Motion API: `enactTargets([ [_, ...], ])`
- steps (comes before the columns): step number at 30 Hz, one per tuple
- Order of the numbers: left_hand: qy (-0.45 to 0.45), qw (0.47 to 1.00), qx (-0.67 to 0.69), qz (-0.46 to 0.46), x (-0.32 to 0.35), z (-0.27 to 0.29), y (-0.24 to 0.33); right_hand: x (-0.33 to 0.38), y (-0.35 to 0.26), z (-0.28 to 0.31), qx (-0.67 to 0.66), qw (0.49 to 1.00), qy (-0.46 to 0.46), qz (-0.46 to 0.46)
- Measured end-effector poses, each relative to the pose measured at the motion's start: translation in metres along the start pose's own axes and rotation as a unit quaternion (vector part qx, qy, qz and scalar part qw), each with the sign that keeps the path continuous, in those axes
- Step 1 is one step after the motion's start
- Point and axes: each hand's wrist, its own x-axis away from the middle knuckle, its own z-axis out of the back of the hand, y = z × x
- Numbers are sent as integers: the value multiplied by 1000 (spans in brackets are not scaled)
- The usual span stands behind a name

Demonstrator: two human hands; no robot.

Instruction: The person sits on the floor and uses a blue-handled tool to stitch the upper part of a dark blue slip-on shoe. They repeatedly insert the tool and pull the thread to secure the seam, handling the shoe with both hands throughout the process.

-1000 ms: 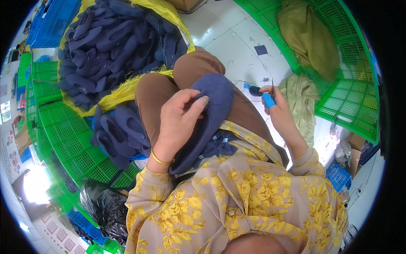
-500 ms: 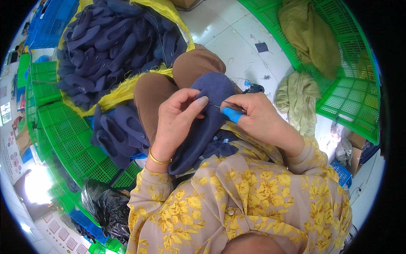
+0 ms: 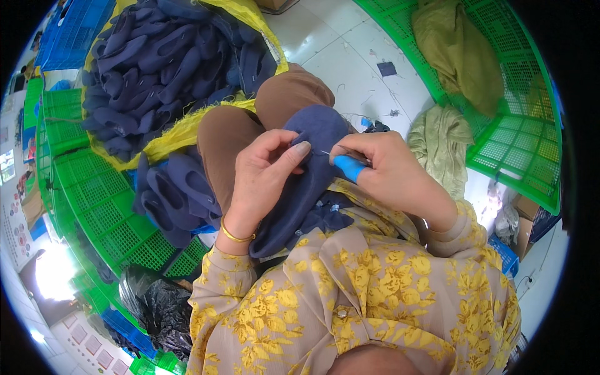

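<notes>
A navy felt slipper [image 3: 320, 122] lies across my lap, sole end away from me. My left hand [image 3: 256, 178] is closed on its edge, pinching the felt between thumb and fingers. Just to the right, my right hand [image 3: 400, 169] is closed in a pinch on a thin needle [image 3: 325, 152], whose bright shaft shows between the fingertips and the felt. Blue tape [image 3: 348, 167] wraps one right finger. A dark metal tool, partly hidden, sits within the same hand; its kind I cannot make out. Navy fabric [image 3: 325, 219] is bunched beneath the slipper.
A yellow sack [image 3: 165, 140] full of navy slippers [image 3: 169, 69] stands at the far left. More slippers [image 3: 169, 194] lie by a green basket [image 3: 100, 206]. Green crates [image 3: 512, 147] with olive cloth [image 3: 459, 56] are at right. A black plastic bag [image 3: 165, 312] sits near left.
My right hand has shifted slightly right, away from my left hand, with the needle in it. The left hand and the slipper have hardly moved.
</notes>
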Motion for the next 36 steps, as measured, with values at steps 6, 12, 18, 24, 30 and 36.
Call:
enactTargets([
  [6, 1, 1000, -12, -5, 0, 0, 0, -4, 4, -6, 26, 999, -27, 14],
  [12, 2, 1000, -10, -3, 1, -1, 1, -7, 4, -7, 71, 997, -30, 16],
  [18, -2, 1000, -9, 3, 0, 0, 0, -8, 16, -19, 24, 999, 9, 42],
  [24, -46, 998, -17, 25, -5, 9, 3, -3, 25, -22, -18, 999, 10, 40],
  [30, -72, 996, -6, 57, -9, 13, 6, -3, 35, -29, -55, 997, 18, 46],
  [36, -84, 993, 12, 82, -13, 9, 1, -4, 49, -39, -57, 994, 59, 72],
])
